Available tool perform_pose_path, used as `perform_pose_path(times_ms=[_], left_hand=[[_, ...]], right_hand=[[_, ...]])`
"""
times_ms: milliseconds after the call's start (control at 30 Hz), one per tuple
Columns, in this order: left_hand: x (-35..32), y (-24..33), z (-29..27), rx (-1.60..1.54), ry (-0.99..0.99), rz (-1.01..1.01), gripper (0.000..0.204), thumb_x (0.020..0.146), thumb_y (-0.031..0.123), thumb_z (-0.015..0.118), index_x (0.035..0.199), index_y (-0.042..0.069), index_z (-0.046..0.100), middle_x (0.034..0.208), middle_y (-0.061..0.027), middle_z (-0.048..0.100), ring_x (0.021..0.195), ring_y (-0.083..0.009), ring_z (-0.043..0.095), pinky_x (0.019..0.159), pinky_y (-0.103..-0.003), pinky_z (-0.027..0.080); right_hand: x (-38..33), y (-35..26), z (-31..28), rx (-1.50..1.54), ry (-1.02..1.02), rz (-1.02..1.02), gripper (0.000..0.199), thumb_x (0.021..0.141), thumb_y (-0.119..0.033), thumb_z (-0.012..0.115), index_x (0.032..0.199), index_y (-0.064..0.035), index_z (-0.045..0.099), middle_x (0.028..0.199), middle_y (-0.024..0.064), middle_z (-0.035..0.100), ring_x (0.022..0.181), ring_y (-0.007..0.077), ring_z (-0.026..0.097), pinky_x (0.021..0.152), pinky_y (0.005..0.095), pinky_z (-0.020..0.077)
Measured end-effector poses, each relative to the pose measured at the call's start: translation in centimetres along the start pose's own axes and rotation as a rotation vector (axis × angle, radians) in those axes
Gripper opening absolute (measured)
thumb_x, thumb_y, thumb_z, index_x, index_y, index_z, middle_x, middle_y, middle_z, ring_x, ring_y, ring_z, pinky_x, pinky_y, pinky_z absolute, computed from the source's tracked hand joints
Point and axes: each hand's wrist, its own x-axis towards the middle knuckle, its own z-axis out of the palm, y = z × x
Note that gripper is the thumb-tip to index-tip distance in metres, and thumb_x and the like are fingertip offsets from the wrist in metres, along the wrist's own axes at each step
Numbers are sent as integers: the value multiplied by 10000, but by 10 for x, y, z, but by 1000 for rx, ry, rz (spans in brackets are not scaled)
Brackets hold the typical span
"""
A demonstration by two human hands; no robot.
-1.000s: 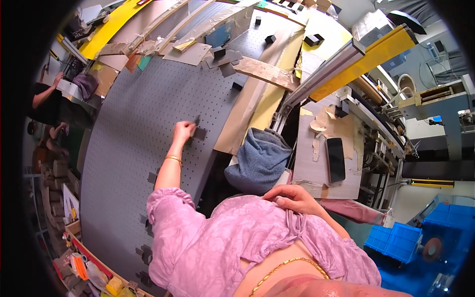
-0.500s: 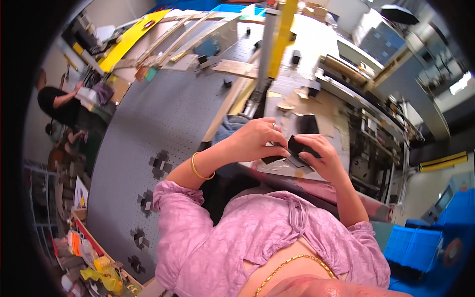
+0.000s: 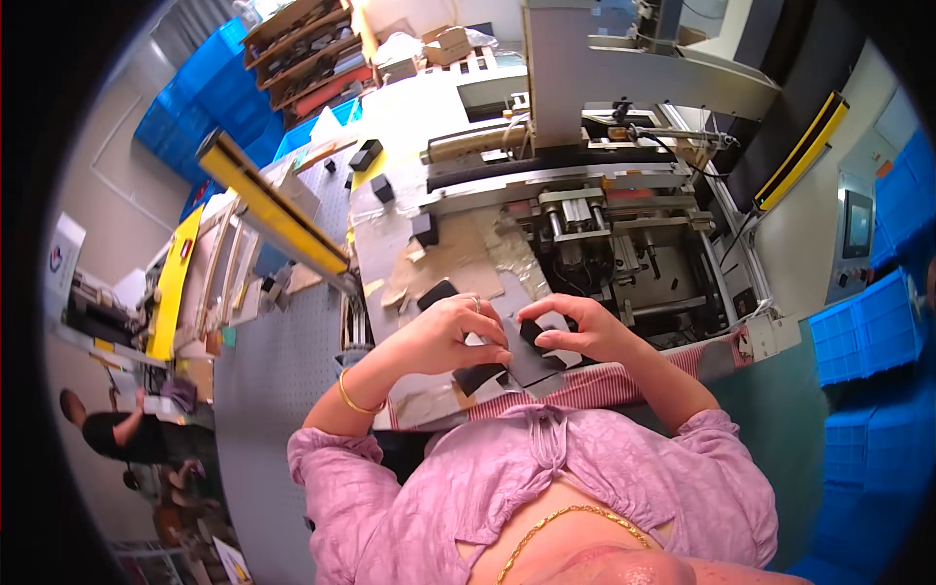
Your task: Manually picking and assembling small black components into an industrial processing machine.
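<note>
Both hands work close together over the near edge of a cluttered worktop. My left hand (image 3: 456,333) is closed, its fingertips pinching the edge of a black folded piece (image 3: 478,378). Thumb and forefinger of my right hand (image 3: 585,330) grip a small black box-like piece (image 3: 534,333). Between the hands lies a flat dark grey sheet (image 3: 526,363), partly overlapped by the pieces. Just beyond my left hand stands another black block (image 3: 436,293), its lower part hidden by that hand.
Torn brown cardboard (image 3: 468,271) covers part of the worktop, with several black boxes (image 3: 423,229) farther back. To the right is a machine with metal rails (image 3: 585,219). A yellow-black post (image 3: 273,200) rises at left. Blue crates (image 3: 866,327) stand at right; a person (image 3: 122,434) is far left.
The view has swung to the right, bringing more of the machine into sight. My hands stay over the same spot, still holding the black pieces with little visible movement.
</note>
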Motion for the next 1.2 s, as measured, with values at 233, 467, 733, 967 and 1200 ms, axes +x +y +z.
perform_pose_path(times_ms=[233,467,733,967,1200], left_hand=[[53,-52,11,140,266,-48,343,685,185,855,994,147,712,1053,-53,635,1059,-276,540,927,-395,427],[118,-85,-13,254,582,128,529,660,155,858,1142,77,654,1144,-67,656,1106,-276,550,945,-398,439],[269,-194,-113,-222,614,-56,666,809,92,804,1376,37,459,984,-85,693,795,-103,640,705,-242,524],[324,-191,-149,299,637,134,778,722,238,867,1396,157,486,1016,-57,731,992,-260,659,876,-390,528],[162,-100,-62,54,731,440,522,712,171,857,1170,83,624,1072,-69,677,1019,-299,614,871,-393,510]], right_hand=[[30,20,-52,-604,328,-424,474,825,-276,759,1228,-78,604,1144,87,649,1096,267,593,1098,461,349],[71,-3,-131,-849,373,-480,533,808,-247,777,1267,-73,570,1178,81,638,1115,284,587,1102,477,340],[213,36,-294,-76,337,-192,607,887,-211,743,1377,13,464,1045,91,696,937,131,661,852,282,554],[226,11,-329,-536,445,-398,556,910,-238,710,1391,-67,490,1105,85,696,1032,182,658,952,334,505],[135,12,-113,-243,511,-430,232,922,-127,614,1119,-6,635,975,116,697,906,215,678,861,339,511]])
